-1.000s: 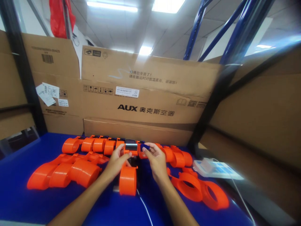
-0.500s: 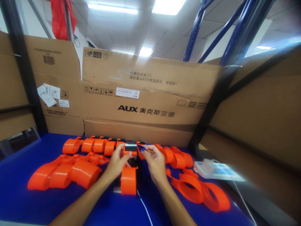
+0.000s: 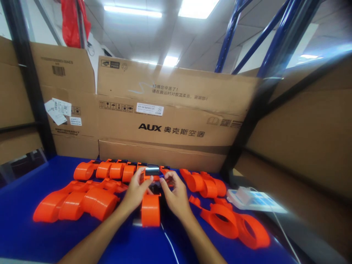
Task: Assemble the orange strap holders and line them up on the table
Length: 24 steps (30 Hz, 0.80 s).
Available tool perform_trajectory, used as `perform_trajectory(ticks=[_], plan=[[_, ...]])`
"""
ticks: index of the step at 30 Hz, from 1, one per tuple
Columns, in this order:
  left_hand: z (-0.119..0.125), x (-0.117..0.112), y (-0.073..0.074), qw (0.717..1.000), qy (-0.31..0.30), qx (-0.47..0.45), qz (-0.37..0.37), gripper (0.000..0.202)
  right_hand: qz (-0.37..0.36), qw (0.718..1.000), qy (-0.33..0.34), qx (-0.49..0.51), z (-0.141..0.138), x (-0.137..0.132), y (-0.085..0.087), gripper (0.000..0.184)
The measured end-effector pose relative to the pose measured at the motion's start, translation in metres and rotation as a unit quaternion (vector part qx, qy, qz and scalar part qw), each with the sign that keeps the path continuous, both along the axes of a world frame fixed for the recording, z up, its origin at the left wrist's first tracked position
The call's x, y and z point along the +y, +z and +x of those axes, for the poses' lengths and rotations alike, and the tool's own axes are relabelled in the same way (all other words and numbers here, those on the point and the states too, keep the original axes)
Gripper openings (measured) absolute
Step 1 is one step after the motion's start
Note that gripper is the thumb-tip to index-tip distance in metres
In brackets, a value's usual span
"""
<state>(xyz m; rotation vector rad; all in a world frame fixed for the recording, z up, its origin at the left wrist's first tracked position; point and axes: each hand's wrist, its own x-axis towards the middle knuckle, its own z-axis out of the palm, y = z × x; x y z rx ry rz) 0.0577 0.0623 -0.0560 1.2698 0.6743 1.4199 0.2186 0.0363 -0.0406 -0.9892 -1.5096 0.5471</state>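
Note:
My left hand is closed around the head of an orange tape dispenser, thumb in front and fingers at its left side. A serrated metal strip runs across the top of that head, and the round orange drum hangs below it. At the head's right end, my right hand pinches a small dark-blue part against the dispenser. Fingertips hide most of this part, so its exact kind does not show.
Orange dispensers with black heads stand in a row behind. More orange dispenser bodies lie left and right on the blue tabletop. A white-and-blue case sits at right. A white cable runs toward me. Cardboard walls the back.
My right hand has moved slightly left and down, bringing the blue part from beside the metal strip to the dispenser's right end. My left hand keeps its hold.

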Motion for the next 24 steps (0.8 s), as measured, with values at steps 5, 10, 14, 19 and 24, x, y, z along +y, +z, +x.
perform_trajectory(ticks=[5,10,14,19,24], plan=[[0.000,-0.001,0.002,1.000,0.000,0.001,0.000,0.051,0.027,0.994,-0.003,-0.104,0.004,-0.004,0.003,0.022],[-0.001,-0.001,0.000,1.000,0.005,0.007,-0.001,0.048,0.080,0.984,-0.025,-0.155,0.003,-0.007,0.007,0.020],[0.000,0.000,-0.004,1.000,0.015,0.022,0.001,0.046,0.100,0.978,-0.003,-0.181,0.008,-0.006,0.010,0.016],[0.000,-0.001,-0.002,0.999,0.006,0.030,0.016,0.044,0.122,0.970,0.022,-0.208,0.010,-0.006,0.012,0.014],[0.000,-0.002,-0.002,0.999,0.002,0.029,0.022,0.044,0.122,0.967,0.021,-0.222,0.011,-0.007,0.013,0.016]])
